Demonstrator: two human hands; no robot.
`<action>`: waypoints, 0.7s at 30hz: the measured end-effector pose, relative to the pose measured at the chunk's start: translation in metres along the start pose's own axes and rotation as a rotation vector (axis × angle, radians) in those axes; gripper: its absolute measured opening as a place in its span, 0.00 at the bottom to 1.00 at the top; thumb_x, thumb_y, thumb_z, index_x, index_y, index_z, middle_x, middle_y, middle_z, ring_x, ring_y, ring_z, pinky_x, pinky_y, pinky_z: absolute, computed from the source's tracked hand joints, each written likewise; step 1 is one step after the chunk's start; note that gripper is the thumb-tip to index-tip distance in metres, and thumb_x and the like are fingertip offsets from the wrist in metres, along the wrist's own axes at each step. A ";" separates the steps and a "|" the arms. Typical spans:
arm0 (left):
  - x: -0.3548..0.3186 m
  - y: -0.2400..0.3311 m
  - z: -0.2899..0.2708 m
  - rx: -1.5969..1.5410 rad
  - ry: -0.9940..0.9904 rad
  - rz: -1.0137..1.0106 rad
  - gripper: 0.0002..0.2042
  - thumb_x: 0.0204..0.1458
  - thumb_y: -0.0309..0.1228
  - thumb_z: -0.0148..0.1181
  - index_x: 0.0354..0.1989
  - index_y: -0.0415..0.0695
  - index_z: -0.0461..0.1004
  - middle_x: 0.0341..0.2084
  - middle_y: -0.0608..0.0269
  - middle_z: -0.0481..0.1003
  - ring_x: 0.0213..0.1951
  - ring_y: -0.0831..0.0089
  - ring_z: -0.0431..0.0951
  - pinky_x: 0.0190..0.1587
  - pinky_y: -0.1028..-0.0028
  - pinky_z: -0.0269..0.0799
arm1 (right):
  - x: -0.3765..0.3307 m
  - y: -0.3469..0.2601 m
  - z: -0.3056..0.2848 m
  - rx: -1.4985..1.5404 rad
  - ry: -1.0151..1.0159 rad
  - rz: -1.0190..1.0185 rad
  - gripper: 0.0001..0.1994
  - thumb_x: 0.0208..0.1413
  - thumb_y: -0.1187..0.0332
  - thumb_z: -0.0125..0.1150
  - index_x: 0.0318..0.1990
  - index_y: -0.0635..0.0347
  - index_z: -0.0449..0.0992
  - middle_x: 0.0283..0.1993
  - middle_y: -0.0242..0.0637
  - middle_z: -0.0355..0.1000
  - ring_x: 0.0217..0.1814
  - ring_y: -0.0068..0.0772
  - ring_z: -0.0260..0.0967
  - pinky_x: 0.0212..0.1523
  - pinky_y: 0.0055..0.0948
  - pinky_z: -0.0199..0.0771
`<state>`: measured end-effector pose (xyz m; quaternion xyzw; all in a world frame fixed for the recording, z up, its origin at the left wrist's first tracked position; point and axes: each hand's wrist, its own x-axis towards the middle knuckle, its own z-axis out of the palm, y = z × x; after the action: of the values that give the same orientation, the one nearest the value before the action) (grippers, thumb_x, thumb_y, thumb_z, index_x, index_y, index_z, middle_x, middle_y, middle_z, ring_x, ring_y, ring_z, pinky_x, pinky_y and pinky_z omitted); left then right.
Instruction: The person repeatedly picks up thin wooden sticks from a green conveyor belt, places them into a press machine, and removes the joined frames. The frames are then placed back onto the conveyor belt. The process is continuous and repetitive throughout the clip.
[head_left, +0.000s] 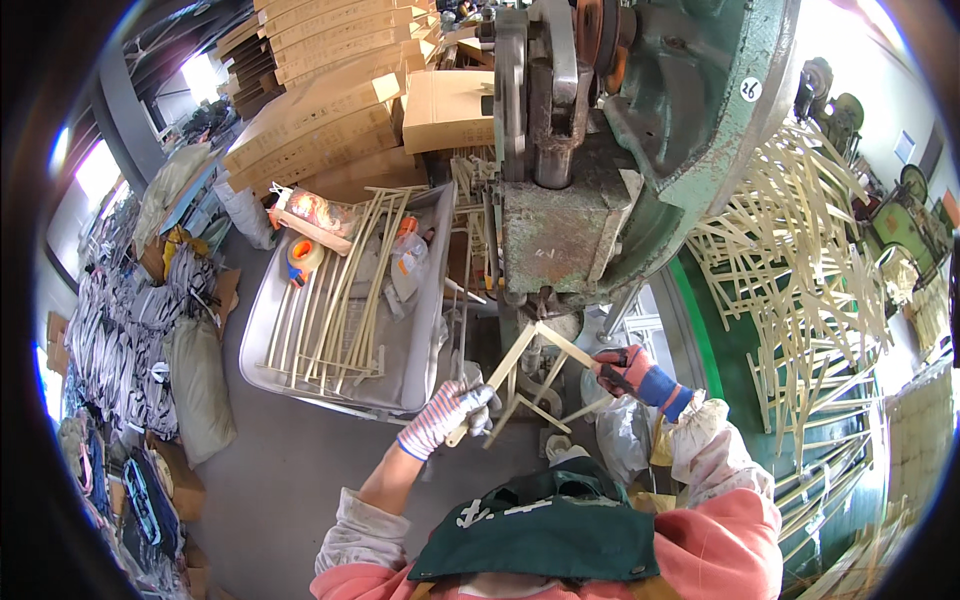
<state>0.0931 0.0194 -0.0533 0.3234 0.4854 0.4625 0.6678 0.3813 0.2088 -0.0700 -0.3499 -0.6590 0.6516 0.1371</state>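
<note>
Both gloved hands are gripping a pale strip frame just below the green press — left hand clenching its lower-left strip, right hand its right arm — probably best keeping fingers clear & joint centred under the die.

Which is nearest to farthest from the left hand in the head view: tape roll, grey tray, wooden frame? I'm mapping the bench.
1. Wooden frame: held in the left hand.
2. Grey tray: just left, above.
3. Tape roll: at the tray's far left corner.
</note>
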 end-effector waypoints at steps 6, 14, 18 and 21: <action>-0.014 0.000 0.017 0.270 0.102 0.159 0.11 0.59 0.33 0.50 0.36 0.37 0.73 0.18 0.67 0.72 0.20 0.82 0.70 0.24 0.80 0.68 | -0.018 -0.006 0.034 -0.387 0.326 -0.124 0.09 0.51 0.73 0.55 0.39 0.65 0.75 0.29 0.47 0.73 0.32 0.37 0.72 0.36 0.31 0.69; -0.077 0.082 0.006 1.134 -0.200 -0.022 0.19 0.47 0.45 0.63 0.17 0.42 0.70 0.08 0.71 0.60 0.16 0.85 0.58 0.19 0.75 0.56 | -0.122 -0.056 0.005 -0.841 -0.063 -0.515 0.16 0.44 0.58 0.68 0.32 0.64 0.75 0.17 0.43 0.66 0.17 0.45 0.65 0.19 0.34 0.63; -0.076 0.077 0.019 1.019 -0.274 0.115 0.17 0.47 0.42 0.64 0.19 0.41 0.73 0.10 0.73 0.60 0.18 0.86 0.58 0.20 0.76 0.57 | -0.155 -0.064 -0.024 -0.864 -0.031 -0.478 0.17 0.44 0.59 0.68 0.33 0.65 0.75 0.16 0.43 0.66 0.18 0.45 0.66 0.20 0.33 0.64; -0.068 0.072 0.065 0.917 -0.267 0.037 0.14 0.48 0.40 0.64 0.24 0.40 0.75 0.11 0.75 0.63 0.18 0.87 0.59 0.20 0.78 0.58 | -0.193 -0.053 -0.038 -0.894 0.092 -0.545 0.15 0.45 0.61 0.67 0.33 0.63 0.75 0.19 0.44 0.68 0.20 0.47 0.66 0.22 0.34 0.66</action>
<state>0.1255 -0.0169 0.0547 0.6499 0.5433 0.1670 0.5046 0.5289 0.1197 0.0377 -0.2186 -0.9330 0.2313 0.1677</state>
